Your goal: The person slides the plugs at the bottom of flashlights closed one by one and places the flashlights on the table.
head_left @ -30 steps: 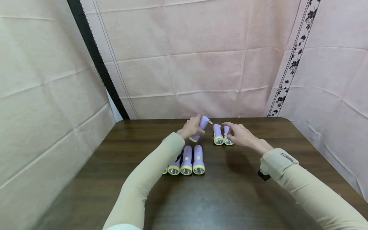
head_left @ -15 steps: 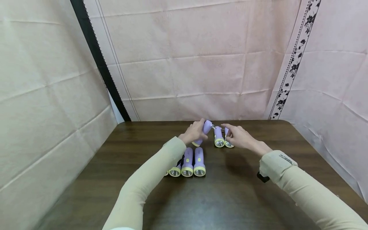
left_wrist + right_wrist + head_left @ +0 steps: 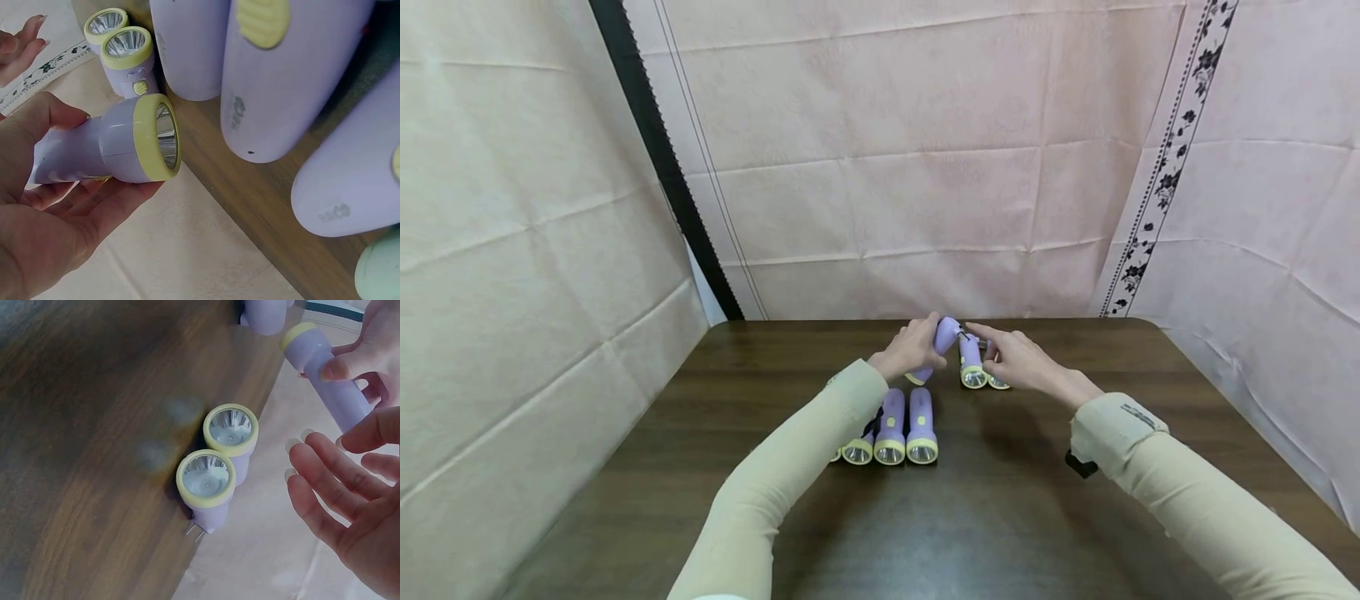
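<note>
In the head view my left hand [image 3: 912, 346] grips a lilac flashlight [image 3: 947, 333] with a yellow head rim, raised above the table and tilted. The left wrist view shows thumb and fingers around its body, the lens [image 3: 167, 136] facing away from the palm. Metal plug prongs [image 3: 965, 335] stick out of its tail. Close to that tail is my right hand [image 3: 1018, 360], index finger stretched toward the prongs; whether it touches them I cannot tell. Its other fingers are loosely bent and hold nothing. Two more flashlights [image 3: 208, 481] lie side by side beneath it, one showing its prongs [image 3: 195, 532].
Nearer on the brown wooden table [image 3: 1000, 517] lies a row of several like flashlights [image 3: 921, 425], lenses toward me, partly hidden by the left sleeve [image 3: 790, 450]. Pale cloth [image 3: 925, 200] hangs behind the table and at both sides.
My left hand has moved slightly right and lower with the flashlight. The right hand has shifted left, bringing its index finger close to the prongs.
</note>
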`<action>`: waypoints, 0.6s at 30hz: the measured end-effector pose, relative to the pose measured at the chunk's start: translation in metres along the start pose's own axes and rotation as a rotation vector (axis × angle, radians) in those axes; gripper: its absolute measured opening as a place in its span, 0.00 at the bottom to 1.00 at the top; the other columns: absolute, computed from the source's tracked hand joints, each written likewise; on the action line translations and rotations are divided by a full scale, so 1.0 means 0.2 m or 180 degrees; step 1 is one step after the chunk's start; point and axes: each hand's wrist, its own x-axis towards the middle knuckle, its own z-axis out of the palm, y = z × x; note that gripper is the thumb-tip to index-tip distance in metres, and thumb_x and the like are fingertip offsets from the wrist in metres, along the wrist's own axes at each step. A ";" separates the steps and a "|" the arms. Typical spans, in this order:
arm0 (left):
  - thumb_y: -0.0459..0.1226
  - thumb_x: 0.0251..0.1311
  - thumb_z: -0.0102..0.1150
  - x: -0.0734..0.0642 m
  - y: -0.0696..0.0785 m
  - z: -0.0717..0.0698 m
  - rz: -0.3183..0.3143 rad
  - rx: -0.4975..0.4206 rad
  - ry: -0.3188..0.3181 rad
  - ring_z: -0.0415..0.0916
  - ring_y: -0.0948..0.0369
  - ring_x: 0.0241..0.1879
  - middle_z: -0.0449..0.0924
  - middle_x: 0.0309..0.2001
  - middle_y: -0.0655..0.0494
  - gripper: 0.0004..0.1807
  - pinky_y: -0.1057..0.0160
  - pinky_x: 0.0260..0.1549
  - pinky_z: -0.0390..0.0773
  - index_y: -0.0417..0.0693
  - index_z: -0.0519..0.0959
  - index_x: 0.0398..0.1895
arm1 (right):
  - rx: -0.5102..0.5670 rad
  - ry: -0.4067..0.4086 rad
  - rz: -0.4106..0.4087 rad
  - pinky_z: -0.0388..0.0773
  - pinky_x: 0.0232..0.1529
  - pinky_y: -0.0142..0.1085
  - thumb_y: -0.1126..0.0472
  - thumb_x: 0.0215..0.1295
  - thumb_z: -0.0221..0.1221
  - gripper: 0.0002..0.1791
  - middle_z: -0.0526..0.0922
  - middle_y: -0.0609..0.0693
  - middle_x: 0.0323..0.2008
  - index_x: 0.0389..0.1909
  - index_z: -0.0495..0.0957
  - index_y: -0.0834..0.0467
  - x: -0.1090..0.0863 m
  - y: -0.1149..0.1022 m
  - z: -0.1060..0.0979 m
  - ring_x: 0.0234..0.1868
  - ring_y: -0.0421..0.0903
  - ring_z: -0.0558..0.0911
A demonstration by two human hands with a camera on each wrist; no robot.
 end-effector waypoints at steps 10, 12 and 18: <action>0.37 0.48 0.70 -0.01 0.00 -0.01 0.0139 -0.0040 -0.0064 0.78 0.54 0.39 0.78 0.43 0.49 0.30 0.60 0.36 0.77 0.48 0.66 0.53 | -0.0051 0.0009 -0.0102 0.67 0.22 0.31 0.72 0.53 0.53 0.38 0.81 0.49 0.23 0.70 0.62 0.58 0.01 -0.02 0.00 0.19 0.37 0.70; 0.37 0.49 0.69 -0.01 0.00 -0.01 0.0195 -0.0090 -0.0094 0.78 0.55 0.39 0.78 0.43 0.49 0.29 0.61 0.36 0.77 0.47 0.66 0.52 | -0.0060 0.0046 -0.0105 0.65 0.21 0.31 0.72 0.53 0.53 0.38 0.79 0.47 0.21 0.70 0.62 0.58 0.01 -0.03 0.00 0.18 0.37 0.69; 0.35 0.50 0.68 -0.01 0.00 0.00 0.0324 -0.0229 -0.0175 0.77 0.57 0.37 0.77 0.41 0.50 0.27 0.64 0.34 0.76 0.46 0.66 0.51 | -0.0074 0.0071 -0.0101 0.62 0.19 0.29 0.71 0.55 0.53 0.38 0.73 0.44 0.17 0.70 0.62 0.58 0.00 -0.02 0.02 0.16 0.36 0.66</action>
